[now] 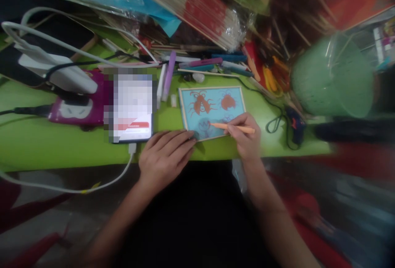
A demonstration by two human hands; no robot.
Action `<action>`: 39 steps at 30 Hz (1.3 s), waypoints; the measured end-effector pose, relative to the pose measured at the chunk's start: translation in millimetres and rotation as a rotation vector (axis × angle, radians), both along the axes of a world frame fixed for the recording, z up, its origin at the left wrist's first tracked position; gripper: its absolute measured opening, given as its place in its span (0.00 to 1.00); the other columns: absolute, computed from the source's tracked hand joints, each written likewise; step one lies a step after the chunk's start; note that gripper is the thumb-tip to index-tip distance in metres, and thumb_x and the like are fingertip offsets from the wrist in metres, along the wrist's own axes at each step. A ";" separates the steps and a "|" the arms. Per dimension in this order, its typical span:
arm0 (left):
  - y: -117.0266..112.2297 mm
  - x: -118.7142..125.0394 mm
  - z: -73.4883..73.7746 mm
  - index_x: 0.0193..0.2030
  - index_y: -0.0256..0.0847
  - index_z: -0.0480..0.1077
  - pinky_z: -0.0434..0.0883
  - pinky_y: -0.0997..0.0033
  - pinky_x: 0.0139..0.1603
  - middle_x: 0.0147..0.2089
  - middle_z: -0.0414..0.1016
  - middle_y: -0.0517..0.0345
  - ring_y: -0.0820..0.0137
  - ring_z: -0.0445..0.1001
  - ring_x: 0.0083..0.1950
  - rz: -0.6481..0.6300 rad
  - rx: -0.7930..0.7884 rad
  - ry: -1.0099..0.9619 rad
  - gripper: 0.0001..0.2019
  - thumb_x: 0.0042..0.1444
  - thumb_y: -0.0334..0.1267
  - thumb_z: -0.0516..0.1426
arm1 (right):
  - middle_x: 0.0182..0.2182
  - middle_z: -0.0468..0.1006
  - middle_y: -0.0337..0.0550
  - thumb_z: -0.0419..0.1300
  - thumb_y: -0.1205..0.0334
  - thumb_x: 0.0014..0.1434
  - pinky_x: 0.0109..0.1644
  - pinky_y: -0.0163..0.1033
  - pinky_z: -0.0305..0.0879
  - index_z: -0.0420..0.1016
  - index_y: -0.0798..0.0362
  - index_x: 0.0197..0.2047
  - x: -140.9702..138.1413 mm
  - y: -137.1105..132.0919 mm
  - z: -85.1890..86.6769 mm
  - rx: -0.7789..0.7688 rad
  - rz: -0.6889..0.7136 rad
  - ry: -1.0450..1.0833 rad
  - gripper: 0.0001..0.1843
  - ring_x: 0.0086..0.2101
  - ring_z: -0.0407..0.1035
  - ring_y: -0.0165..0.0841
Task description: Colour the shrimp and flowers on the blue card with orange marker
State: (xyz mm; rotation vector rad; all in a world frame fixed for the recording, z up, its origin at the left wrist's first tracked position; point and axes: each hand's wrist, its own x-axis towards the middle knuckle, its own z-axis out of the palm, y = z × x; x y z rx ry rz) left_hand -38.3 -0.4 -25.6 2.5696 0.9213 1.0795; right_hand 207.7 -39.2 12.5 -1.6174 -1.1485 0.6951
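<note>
A small framed blue picture (212,112) with orange crab shapes lies on the green table (55,144). My right hand (245,136) is closed round an orange pen (231,127), its tip touching the lower part of the picture. My left hand (166,155) lies flat with fingers stretched out, its fingertips pressing on the picture's lower left corner.
A phone (132,107) with a white cable lies left of the picture, beside a purple power strip (77,109). Pens and markers (203,64) line the back. A green plastic bucket (333,75) stands at the right. A glue gun (294,124) rests near the table edge.
</note>
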 end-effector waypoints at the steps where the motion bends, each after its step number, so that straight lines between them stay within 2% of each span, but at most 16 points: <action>1: 0.0 -0.1 -0.4 0.53 0.47 0.78 0.74 0.60 0.56 0.56 0.84 0.61 0.64 0.83 0.54 0.000 -0.002 0.000 0.13 0.62 0.33 0.66 | 0.25 0.80 0.33 0.67 0.61 0.61 0.31 0.37 0.72 0.75 0.48 0.33 0.2 -0.1 0.0 0.001 0.008 -0.002 0.06 0.27 0.74 0.30; 11: 0.6 0.4 1.1 0.52 0.44 0.79 0.74 0.60 0.55 0.56 0.85 0.59 0.63 0.84 0.53 -0.008 0.012 -0.002 0.12 0.61 0.32 0.66 | 0.25 0.80 0.33 0.67 0.63 0.60 0.30 0.36 0.70 0.75 0.49 0.33 0.7 -0.7 0.6 0.005 0.037 0.014 0.05 0.26 0.73 0.29; 39: 0.5 0.5 -1.4 0.53 0.46 0.78 0.74 0.61 0.56 0.56 0.84 0.60 0.64 0.83 0.54 -0.006 -0.001 0.004 0.13 0.62 0.33 0.66 | 0.25 0.79 0.33 0.67 0.62 0.61 0.31 0.36 0.70 0.75 0.49 0.34 0.6 -1.8 1.1 0.002 0.048 0.008 0.05 0.26 0.73 0.29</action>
